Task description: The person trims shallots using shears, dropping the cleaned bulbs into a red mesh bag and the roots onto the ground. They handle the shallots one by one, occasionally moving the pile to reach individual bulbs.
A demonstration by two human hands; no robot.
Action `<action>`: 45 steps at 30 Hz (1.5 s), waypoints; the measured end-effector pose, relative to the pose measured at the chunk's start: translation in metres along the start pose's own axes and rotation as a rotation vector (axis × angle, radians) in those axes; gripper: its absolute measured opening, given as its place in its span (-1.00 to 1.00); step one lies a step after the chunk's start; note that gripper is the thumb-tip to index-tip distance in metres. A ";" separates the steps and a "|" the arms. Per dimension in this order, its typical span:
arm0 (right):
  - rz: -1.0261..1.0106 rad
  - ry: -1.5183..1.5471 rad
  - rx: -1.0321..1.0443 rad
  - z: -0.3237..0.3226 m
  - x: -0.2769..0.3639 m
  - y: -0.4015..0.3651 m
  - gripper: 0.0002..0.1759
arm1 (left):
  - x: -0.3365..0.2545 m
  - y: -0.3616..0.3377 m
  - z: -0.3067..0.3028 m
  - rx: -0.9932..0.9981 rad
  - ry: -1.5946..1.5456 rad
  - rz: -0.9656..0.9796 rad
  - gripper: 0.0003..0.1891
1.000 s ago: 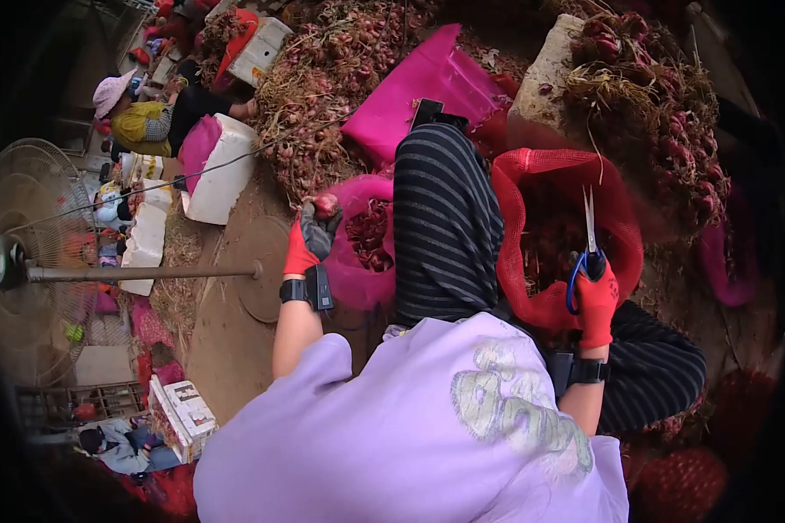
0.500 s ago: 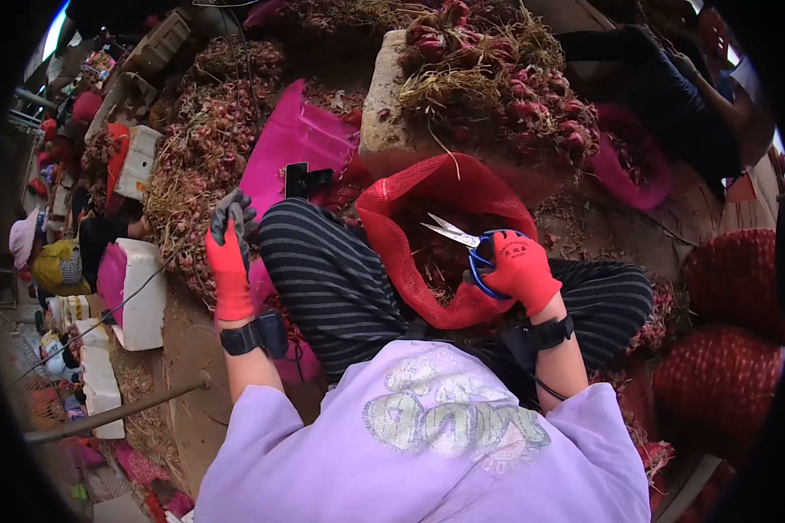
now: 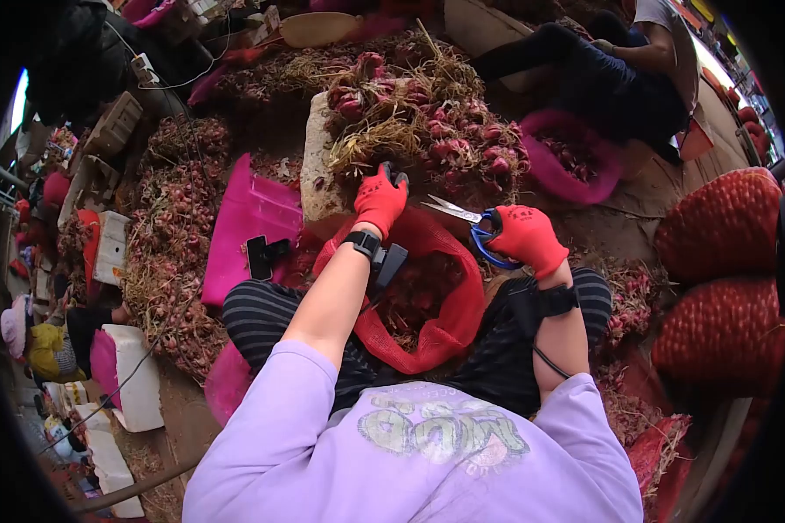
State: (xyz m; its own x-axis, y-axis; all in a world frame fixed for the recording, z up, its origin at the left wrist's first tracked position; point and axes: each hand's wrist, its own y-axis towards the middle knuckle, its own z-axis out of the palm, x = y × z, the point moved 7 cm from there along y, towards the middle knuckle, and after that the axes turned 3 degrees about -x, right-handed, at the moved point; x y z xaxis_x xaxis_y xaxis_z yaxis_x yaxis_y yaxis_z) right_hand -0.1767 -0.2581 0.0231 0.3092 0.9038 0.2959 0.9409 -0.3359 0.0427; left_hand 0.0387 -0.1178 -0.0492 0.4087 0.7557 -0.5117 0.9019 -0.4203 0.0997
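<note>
My left hand point(image 3: 381, 202), in a red glove with dark fingertips, reaches to the near edge of a heap of shallots point(image 3: 471, 144) with dry stalks. Its fingers look apart, partly lost against the dark stalks, and I see nothing held in them. My right hand point(image 3: 529, 239), gloved the same way, is closed round the blue handles of a pair of scissors point(image 3: 456, 210). The blades point left, toward my left hand, and look slightly parted. Below both hands, a red mesh bag point(image 3: 462, 318) stands open between my legs with shallots inside.
The heap rests on a white foam box point(image 3: 315, 157). A pink plastic sheet point(image 3: 244, 218) with a black phone-like device point(image 3: 259, 258) lies left. Full red mesh sacks point(image 3: 715, 349) stand right. Another person point(image 3: 619, 78) sits at the upper right beside a pink bag point(image 3: 602, 179).
My left hand has swung from the far left to the heap of shallots. My right hand still holds the scissors near the bag. The camera view has shifted.
</note>
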 end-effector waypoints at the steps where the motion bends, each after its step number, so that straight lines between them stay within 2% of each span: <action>1: 0.016 0.011 0.011 0.001 -0.002 0.000 -0.58 | -0.002 -0.002 0.004 -0.024 0.065 -0.062 -0.44; 2: 0.031 0.025 0.025 0.004 -0.003 0.001 -0.58 | -0.003 -0.003 0.007 -0.153 0.252 -0.070 -0.41; 5: 0.098 0.066 0.008 0.008 -0.008 0.003 -0.54 | 0.022 0.018 0.016 -0.050 0.033 -0.051 -0.42; 6: 0.142 0.101 -0.018 0.008 -0.010 0.006 -0.54 | 0.034 0.023 0.019 -0.088 -0.163 0.019 -0.48; 7: 0.187 0.138 -0.047 0.006 -0.008 0.009 -0.53 | 0.045 0.026 0.019 -0.042 -0.338 0.042 -0.65; 9: 0.203 0.349 -0.022 0.011 0.003 0.016 -0.51 | 0.063 0.022 0.020 0.013 -1.096 -0.021 -0.83; 12: 0.118 0.596 0.036 0.044 0.021 0.035 -0.54 | 0.054 -0.010 -0.021 0.354 -1.182 -0.147 -0.86; 15: 0.142 1.286 0.437 0.080 0.056 0.031 -0.58 | 0.075 -0.043 -0.041 0.496 -0.874 -0.313 -0.76; 16: 0.253 1.326 0.529 0.094 0.059 0.026 -0.61 | 0.080 -0.041 -0.046 0.414 -0.886 -0.174 -0.75; 17: 0.245 1.318 0.569 0.099 0.063 0.024 -0.62 | 0.085 -0.042 -0.051 0.327 -0.891 -0.038 -0.74; 19: 0.235 1.301 0.650 0.106 0.070 0.020 -0.62 | 0.103 -0.044 -0.046 0.271 -1.042 -0.165 -0.78; 20: 0.284 1.227 0.684 0.108 0.071 0.019 -0.62 | 0.117 -0.041 -0.037 0.357 -1.105 -0.180 -0.77; 23: 0.298 1.138 0.733 0.127 0.069 0.027 -0.60 | 0.131 -0.039 -0.034 0.395 -1.147 -0.271 -0.71; 27: 0.282 1.113 0.649 0.120 0.083 0.041 -0.52 | 0.137 -0.034 -0.037 0.221 -1.034 -0.235 -0.71; 32: 0.187 1.012 0.601 0.114 0.099 0.059 -0.44 | 0.151 -0.030 -0.023 0.234 -1.104 -0.222 -0.66; 35: 0.065 1.032 0.547 0.137 0.096 0.071 -0.38 | 0.150 -0.030 -0.024 0.248 -1.093 -0.227 -0.63; 38: -0.031 0.397 0.074 0.133 0.080 0.082 -0.41 | 0.126 -0.035 -0.048 0.250 -1.021 -0.174 -0.61; 41: 0.077 0.299 0.041 0.125 0.061 0.077 -0.39 | 0.126 -0.042 -0.046 0.325 -1.111 -0.182 -0.62; 45: 0.006 0.258 0.225 0.100 0.061 0.059 -0.35 | 0.126 -0.054 -0.065 0.387 -1.200 -0.132 -0.65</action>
State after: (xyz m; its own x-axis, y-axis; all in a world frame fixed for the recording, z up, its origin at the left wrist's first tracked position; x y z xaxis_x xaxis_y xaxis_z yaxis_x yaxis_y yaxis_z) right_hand -0.0883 -0.1962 -0.0521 0.2966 0.7957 0.5281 0.9550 -0.2479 -0.1630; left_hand 0.0508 0.0327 -0.0638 -0.2468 -0.0405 -0.9682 0.7437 -0.6485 -0.1624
